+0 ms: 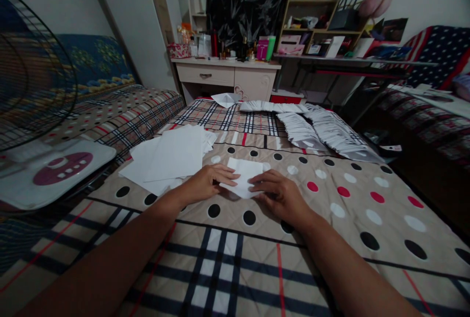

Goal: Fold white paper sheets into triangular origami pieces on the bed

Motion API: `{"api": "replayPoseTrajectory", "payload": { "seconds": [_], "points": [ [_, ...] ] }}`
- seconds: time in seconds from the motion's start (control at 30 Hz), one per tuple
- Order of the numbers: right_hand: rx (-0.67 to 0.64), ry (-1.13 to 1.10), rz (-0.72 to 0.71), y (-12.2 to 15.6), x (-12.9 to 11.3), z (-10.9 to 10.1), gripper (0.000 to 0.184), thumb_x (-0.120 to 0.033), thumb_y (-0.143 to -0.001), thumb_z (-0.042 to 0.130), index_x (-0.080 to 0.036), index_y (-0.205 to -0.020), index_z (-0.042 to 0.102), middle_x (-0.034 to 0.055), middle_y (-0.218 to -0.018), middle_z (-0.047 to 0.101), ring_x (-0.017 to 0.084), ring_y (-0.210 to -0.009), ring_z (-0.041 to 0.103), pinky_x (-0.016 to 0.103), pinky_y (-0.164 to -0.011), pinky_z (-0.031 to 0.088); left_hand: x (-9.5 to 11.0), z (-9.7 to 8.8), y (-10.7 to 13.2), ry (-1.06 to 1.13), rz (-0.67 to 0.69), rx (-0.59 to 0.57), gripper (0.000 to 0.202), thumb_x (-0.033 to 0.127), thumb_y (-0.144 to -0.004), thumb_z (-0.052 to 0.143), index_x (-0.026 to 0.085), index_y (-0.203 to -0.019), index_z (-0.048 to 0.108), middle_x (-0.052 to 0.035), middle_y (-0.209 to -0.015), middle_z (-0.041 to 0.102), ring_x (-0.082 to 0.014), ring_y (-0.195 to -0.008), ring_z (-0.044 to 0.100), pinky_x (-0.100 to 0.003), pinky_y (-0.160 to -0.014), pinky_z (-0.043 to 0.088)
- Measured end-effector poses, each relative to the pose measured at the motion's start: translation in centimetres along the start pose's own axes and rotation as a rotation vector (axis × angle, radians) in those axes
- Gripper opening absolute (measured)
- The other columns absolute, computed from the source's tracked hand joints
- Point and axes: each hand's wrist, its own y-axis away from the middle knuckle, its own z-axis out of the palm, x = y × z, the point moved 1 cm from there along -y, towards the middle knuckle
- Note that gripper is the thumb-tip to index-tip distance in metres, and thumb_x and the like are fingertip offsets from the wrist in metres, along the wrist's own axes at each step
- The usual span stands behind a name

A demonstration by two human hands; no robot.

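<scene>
A small folded piece of white paper (243, 176) is between my two hands, just above or on the dotted bedspread. My left hand (211, 180) grips its left edge, fingertips lying over the top and the thumb partly hidden. At the right edge, my right hand (281, 193) pinches the paper with curled fingers. To the left of my left hand lies a loose pile of flat white sheets (176, 153), fanned out unevenly.
Rows of folded white papers (330, 131) stand packed at the bed's far right. One folded paper (225, 99) lies near the far edge. A fan (33, 67) with a white base is close on the left. A cream dresser (223, 72) stands beyond the bed.
</scene>
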Motion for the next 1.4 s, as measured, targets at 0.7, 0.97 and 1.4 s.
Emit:
{"api": "replayPoseTrajectory", "payload": {
  "seconds": [0.7,0.97,1.4],
  "points": [
    [0.38,0.32,0.585,-2.5,1.1,1.8,0.015,-0.032,-0.071,0.071,-0.021,-0.063,0.065,0.0061,-0.089,0.071,0.018,-0.069,0.062,0.028,-0.054,0.036,0.7,1.7,-1.5,-0.444,-0.403,0.39,0.022,0.031,-0.077,0.07,0.017,-0.062,0.064,-0.0074,-0.101,0.064,-0.0215,-0.088,0.061,-0.036,-0.078,0.049],
    [0.424,0.126,0.815,-2.9,1.3,2.0,0.023,-0.042,-0.07,0.068,-0.022,-0.059,0.065,0.0006,-0.055,0.064,0.016,-0.05,0.056,0.026,-0.046,0.027,-0.3,1.9,-1.2,-0.293,-0.389,0.476,0.02,0.03,-0.074,0.073,0.017,-0.062,0.064,-0.0092,-0.117,0.059,-0.0251,-0.106,0.059,-0.042,-0.091,0.048],
    [0.541,-0.566,0.632,-3.2,0.6,2.4,0.024,-0.04,-0.071,0.07,-0.016,-0.068,0.067,0.001,-0.063,0.064,0.013,-0.056,0.053,0.024,-0.052,0.04,0.2,1.8,-1.5,0.279,-0.495,0.597,0.016,0.029,-0.072,0.068,0.014,-0.067,0.065,-0.0015,-0.064,0.066,-0.0145,-0.06,0.059,-0.026,-0.058,0.047]
  ]
}}
